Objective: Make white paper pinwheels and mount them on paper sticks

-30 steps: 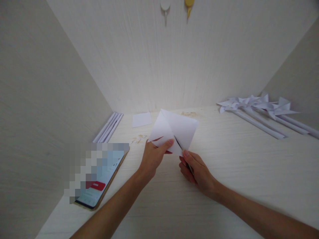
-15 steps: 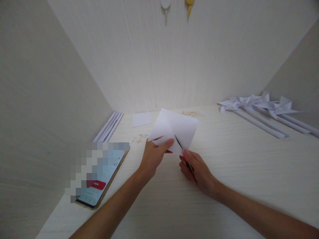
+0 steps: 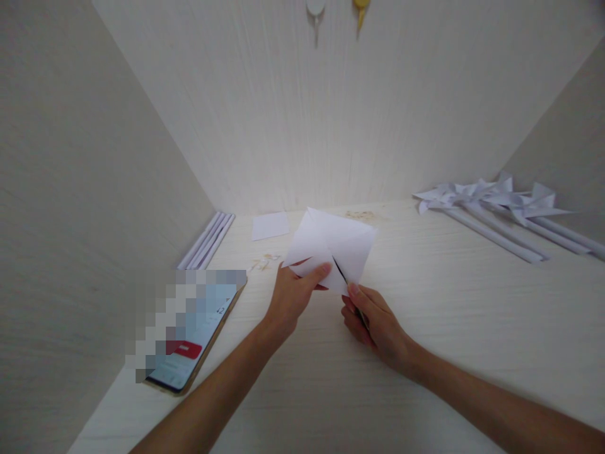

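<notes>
A square sheet of white paper (image 3: 348, 241) with a diagonal crease is held up over the table, and a slit gapes near its left corner. My left hand (image 3: 295, 293) pinches the sheet at its lower left, thumb on top and fingers beneath. My right hand (image 3: 378, 325) is closed around a pair of scissors (image 3: 363, 318), mostly hidden by the fingers. Their dark blade lies along a cut that runs from the lower corner towards the sheet's middle.
Several rolled paper sticks (image 3: 208, 239) lie at the left wall, behind a phone (image 3: 189, 353) with a lit, partly blurred screen. A flat white paper piece (image 3: 270, 226) lies at the back. Paper pinwheels (image 3: 491, 195) on sticks are piled at the back right. Two hooks (image 3: 316, 9) hang on the wall.
Almost nothing differs. The whole view has shifted very slightly, and both hands keep the same hold on the paper and the scissors.
</notes>
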### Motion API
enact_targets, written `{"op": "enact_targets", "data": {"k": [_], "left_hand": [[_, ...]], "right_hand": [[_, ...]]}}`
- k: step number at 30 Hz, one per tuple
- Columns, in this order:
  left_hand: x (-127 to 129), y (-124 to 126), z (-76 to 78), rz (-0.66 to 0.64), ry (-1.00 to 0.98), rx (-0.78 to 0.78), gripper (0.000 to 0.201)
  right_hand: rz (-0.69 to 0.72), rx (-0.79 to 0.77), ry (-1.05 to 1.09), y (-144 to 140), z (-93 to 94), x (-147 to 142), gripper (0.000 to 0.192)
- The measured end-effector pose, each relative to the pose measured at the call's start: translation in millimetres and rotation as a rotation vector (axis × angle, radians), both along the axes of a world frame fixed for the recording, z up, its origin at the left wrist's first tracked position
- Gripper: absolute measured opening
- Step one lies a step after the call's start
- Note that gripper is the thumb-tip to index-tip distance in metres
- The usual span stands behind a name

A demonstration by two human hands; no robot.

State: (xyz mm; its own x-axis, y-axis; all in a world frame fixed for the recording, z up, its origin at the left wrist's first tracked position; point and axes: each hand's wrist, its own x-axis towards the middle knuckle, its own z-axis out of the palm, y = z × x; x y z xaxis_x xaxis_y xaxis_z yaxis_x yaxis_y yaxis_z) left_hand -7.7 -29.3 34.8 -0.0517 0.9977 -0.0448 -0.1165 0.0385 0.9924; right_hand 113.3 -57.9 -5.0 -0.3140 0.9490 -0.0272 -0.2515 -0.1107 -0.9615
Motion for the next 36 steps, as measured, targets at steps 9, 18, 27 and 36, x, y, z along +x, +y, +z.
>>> {"op": "enact_targets", "data": {"k": [9,18,27,36], "left_hand": [[-4.0,7.0,-0.8,0.267,-0.142,0.074,0.027],[-7.1,10.4,-9.9,0.412,-0.275,0.102,0.034],[5.6,-4.8,-27.4,0.270,-0.177,0.033,0.032],[14.1,-15.3,-26.4,0.064,-0.469,-0.087,0.023]], "right_hand": [[0.019,0.043,-0.056,-0.9,-1.0,-0.1,0.038],[-0.201,0.081,0.144,9.1,-3.3,0.1,0.021],[-0.260,0.082,-0.127,13.2,-5.8,2.2,0.028],[-0.204,0.053,-0.076,14.7,-4.6,1.6,0.028]]}}
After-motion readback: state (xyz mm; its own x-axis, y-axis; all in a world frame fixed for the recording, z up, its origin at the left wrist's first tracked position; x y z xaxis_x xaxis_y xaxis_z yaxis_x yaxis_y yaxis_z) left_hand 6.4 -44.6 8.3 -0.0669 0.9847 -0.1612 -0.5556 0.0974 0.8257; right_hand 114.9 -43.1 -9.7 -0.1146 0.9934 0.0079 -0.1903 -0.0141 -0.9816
